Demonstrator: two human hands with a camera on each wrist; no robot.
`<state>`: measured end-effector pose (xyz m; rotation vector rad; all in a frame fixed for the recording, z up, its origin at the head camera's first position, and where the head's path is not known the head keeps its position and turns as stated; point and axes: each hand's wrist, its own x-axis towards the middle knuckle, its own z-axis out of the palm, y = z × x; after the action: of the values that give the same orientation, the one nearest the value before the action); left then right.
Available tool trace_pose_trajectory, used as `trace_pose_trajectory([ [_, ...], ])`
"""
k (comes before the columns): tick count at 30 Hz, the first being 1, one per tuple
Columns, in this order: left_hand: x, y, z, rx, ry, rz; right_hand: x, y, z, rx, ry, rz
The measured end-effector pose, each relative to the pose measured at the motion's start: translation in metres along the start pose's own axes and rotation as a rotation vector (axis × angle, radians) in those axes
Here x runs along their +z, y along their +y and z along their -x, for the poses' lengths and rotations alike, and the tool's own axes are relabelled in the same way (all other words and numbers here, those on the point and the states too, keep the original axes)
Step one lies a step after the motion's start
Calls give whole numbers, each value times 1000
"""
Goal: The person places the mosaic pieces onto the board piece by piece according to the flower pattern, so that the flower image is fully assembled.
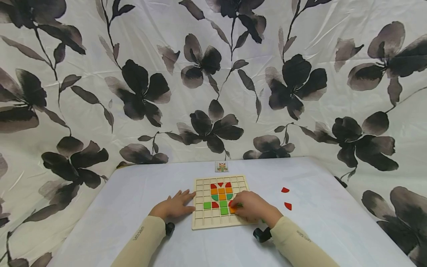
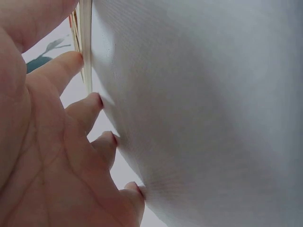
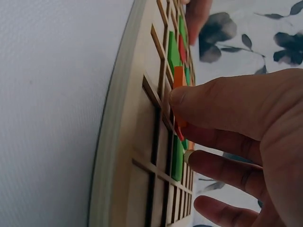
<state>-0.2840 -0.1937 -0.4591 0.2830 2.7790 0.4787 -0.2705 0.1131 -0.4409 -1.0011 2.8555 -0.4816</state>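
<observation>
A wooden grid board [image 1: 207, 222] lies on the table with red, orange and green flat tiles set in its squares. My left hand [image 1: 175, 205] lies flat with spread fingers at the board's left edge; thumb and index fingertips meet that edge in the left wrist view. Over the board's right half, my right hand [image 1: 256, 207] pinches an orange tile [image 3: 178, 77] between thumb and index finger, tilted above the grid. A green square [image 1: 224, 211] sits just left of the orange tile in the head view. My right hand covers several squares on that side.
Two red rounded-edge pieces [image 1: 288, 206] lie on the white table [image 1: 140, 185] right of the board. Behind the board is a small pattern card [image 1: 221, 167]. A floral curtain [image 1: 213, 81] hangs along the table's back edge. Some green shows under my right wrist.
</observation>
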Motion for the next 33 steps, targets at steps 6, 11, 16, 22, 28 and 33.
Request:
trace_pose_trajectory([
  [6, 1, -1, -2, 2, 0, -10, 5, -3, -4, -20, 13, 51],
  [11, 1, -1, -5, 0, 7, -16, 6, -4, -6, 7, 20, 37],
  [16, 3, -2, -4, 2, 11, -17, 9, -5, -6, 17, 2, 45],
  [22, 3, -2, -3, 10, 11, 0, 8, -5, -4, -14, 0, 109],
  [28, 2, -1, -2, 14, 15, 5, 7, 2, -1, -26, 2, 57],
  [33, 1, -2, -2, 17, 12, 10, -4, 15, 10, 28, -3, -4],
])
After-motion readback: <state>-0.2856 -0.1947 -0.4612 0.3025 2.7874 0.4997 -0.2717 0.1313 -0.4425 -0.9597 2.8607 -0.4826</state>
